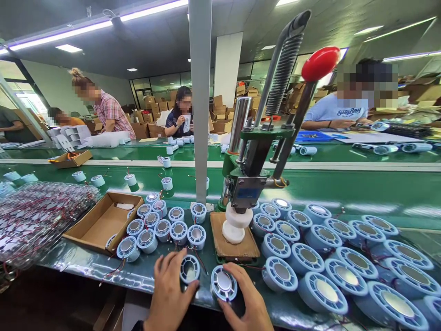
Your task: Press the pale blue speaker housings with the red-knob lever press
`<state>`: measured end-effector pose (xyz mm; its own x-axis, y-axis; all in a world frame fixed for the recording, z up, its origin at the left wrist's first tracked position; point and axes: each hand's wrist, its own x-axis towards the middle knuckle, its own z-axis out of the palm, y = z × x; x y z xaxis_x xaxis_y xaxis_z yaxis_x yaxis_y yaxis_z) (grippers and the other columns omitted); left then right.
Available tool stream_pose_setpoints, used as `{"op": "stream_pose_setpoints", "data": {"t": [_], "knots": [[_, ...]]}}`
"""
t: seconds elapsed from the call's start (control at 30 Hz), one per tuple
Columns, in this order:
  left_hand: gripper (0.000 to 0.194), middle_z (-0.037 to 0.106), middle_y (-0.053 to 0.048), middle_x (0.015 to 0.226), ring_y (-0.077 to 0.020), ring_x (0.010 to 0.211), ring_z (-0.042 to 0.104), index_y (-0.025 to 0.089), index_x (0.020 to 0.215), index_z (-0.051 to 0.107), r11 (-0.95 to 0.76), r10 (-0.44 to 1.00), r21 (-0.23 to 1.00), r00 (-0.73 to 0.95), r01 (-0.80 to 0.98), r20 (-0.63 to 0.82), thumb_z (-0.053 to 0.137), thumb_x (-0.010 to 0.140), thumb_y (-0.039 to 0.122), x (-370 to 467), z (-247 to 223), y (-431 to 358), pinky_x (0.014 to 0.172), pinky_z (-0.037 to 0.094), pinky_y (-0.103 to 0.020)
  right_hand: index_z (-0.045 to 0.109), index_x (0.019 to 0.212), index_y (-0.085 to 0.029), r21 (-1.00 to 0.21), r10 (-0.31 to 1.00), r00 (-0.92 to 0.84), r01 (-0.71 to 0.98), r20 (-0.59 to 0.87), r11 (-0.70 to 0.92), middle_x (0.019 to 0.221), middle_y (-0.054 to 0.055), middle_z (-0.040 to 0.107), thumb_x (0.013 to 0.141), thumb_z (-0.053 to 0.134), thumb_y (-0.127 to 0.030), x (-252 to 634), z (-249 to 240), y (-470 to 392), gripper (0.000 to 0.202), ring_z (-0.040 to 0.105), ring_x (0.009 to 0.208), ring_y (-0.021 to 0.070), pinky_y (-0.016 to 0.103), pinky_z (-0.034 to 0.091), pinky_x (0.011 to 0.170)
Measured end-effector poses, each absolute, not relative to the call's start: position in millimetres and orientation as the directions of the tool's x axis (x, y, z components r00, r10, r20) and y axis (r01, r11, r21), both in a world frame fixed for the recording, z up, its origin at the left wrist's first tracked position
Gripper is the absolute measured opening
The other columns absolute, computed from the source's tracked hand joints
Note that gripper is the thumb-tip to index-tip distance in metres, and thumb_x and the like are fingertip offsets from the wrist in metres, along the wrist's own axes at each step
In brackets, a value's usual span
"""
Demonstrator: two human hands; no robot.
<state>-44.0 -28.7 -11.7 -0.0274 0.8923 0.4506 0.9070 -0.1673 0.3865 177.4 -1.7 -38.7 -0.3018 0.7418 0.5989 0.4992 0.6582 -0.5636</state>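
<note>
At the near edge of the tabletop (132, 276), left hand (168, 292) and right hand (251, 305) pinch left cup (189, 269) and right cup (223, 281), likely light and stiff, by their rims.

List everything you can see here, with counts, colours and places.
Round parts: dozens, light blue, both sides of press
Hand press: one, green and grey, red knob, centre-right
Blocks: two, white, press foot
Pad: one, brown, beneath blocks
Open boxes: two, brown, left
Plastic-like pile: uncounted, clear, left edge
Post: one, grey, centre
Tray: one, blue, right rear
Worktops: green, throughout
Cartons: many, brown, background
Lights: several, white, ceiling
Co-workers: at least four, behind
Left hand: gripping one round part
Right hand: gripping another
</note>
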Motion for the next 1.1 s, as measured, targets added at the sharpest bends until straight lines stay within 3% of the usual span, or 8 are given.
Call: {"op": "stream_pose_setpoints", "data": {"t": [0.1, 0.2, 0.37, 0.53, 0.77, 0.93, 1.03, 1.1], "knots": [[0.06, 0.061, -0.012, 0.139, -0.0299, 0.125, 0.059, 0.024, 0.142, 0.045, -0.303, 0.864, 0.433, 0.053, 0.849, 0.5, 0.066, 0.086, 0.03, -37, 2, -34, 0.102, 0.051, -0.044, 0.045, 0.138, -0.018, -0.569, 0.757, -0.287, 0.519, 0.587, 0.638, 0.128, 0.01, 0.065, 0.082, 0.058, -0.013, 169, -42, -4, 0.057, 0.065, 0.118, 0.0214, 0.029, 0.054, 0.101], [0.074, 0.054, -0.012, 0.147, -0.0285, 0.128, 0.058, 0.024, 0.148, 0.039, -0.393, 0.904, 0.519, 0.215, 0.759, 0.37, 0.066, 0.079, 0.018, -16, 20, -31, 0.104, 0.052, -0.041, 0.045, 0.139, -0.017, -0.588, 0.754, -0.246, 0.498, 0.609, 0.637, 0.128, 0.01, 0.066, 0.081, 0.057, -0.014, 160, -43, -5, 0.059, 0.068, 0.115, 0.0213, 0.028, 0.056, 0.099], [0.089, 0.062, -0.011, 0.137, -0.0269, 0.126, 0.06, 0.021, 0.156, 0.028, -0.218, 0.975, 0.686, 0.119, 0.694, 0.189, 0.06, 0.073, 0.011, 7, 26, -21, 0.107, 0.05, -0.042, 0.049, 0.137, -0.017, -0.587, 0.739, -0.175, 0.501, 0.651, 0.636, 0.125, 0.009, 0.069, 0.079, 0.052, -0.011, 154, -43, -6, 0.058, 0.069, 0.112, 0.0191, 0.024, 0.057, 0.094], [0.092, 0.063, -0.007, 0.135, -0.025, 0.127, 0.059, 0.025, 0.155, 0.029, -0.109, 0.993, 0.782, 0.035, 0.613, 0.111, 0.06, 0.07, 0.011, 3, 15, -20, 0.111, 0.046, -0.041, 0.05, 0.139, -0.017, -0.585, 0.751, -0.189, 0.518, 0.633, 0.624, 0.13, 0.01, 0.066, 0.08, 0.053, -0.012, 156, -49, -4, 0.06, 0.067, 0.116, 0.0208, 0.027, 0.057, 0.097], [0.082, 0.063, -0.008, 0.134, -0.0285, 0.127, 0.057, 0.026, 0.146, 0.043, -0.078, 0.979, 0.83, -0.114, 0.552, 0.167, 0.056, 0.067, 0.01, 17, 5, -26, 0.111, 0.045, -0.047, 0.009, 0.161, -0.018, -0.651, 0.796, -0.212, 0.476, 0.567, 0.591, 0.134, 0.01, 0.064, 0.09, 0.05, -0.014, 154, -53, -3, 0.082, 0.066, 0.118, 0.0195, 0.027, 0.057, 0.095], [0.067, 0.055, -0.014, 0.144, -0.0287, 0.136, 0.05, 0.021, 0.148, 0.038, -0.163, 0.951, 0.821, -0.133, 0.547, 0.278, 0.052, 0.083, 0.018, 29, -24, -31, 0.114, 0.043, -0.049, 0.045, 0.149, -0.019, -0.533, 0.746, -0.314, 0.543, 0.588, 0.648, 0.135, 0.01, 0.063, 0.081, 0.049, -0.007, 160, -44, -4, 0.069, 0.066, 0.118, 0.0222, 0.031, 0.058, 0.096], [0.057, 0.051, -0.016, 0.149, -0.0282, 0.139, 0.048, 0.016, 0.145, 0.042, -0.164, 0.957, 0.8, -0.103, 0.577, 0.27, 0.048, 0.089, 0.021, 27, -36, -31, 0.114, 0.043, -0.048, 0.05, 0.146, -0.021, -0.385, 0.695, -0.474, 0.595, 0.54, 0.705, 0.133, 0.009, 0.065, 0.076, 0.052, -0.007, 186, -4, 6, 0.072, 0.068, 0.114, 0.0241, 0.031, 0.062, 0.09], [0.058, 0.055, -0.016, 0.145, -0.0288, 0.135, 0.052, 0.015, 0.142, 0.046, -0.128, 0.978, 0.795, -0.059, 0.593, 0.202, 0.053, 0.085, 0.022, 21, -28, -28, 0.114, 0.044, -0.046, 0.05, 0.146, -0.023, -0.269, 0.639, -0.499, 0.624, 0.585, 0.733, 0.133, 0.008, 0.064, 0.079, 0.056, -0.011, 209, 52, 22, 0.068, 0.066, 0.115, 0.0245, 0.034, 0.062, 0.091]]}}
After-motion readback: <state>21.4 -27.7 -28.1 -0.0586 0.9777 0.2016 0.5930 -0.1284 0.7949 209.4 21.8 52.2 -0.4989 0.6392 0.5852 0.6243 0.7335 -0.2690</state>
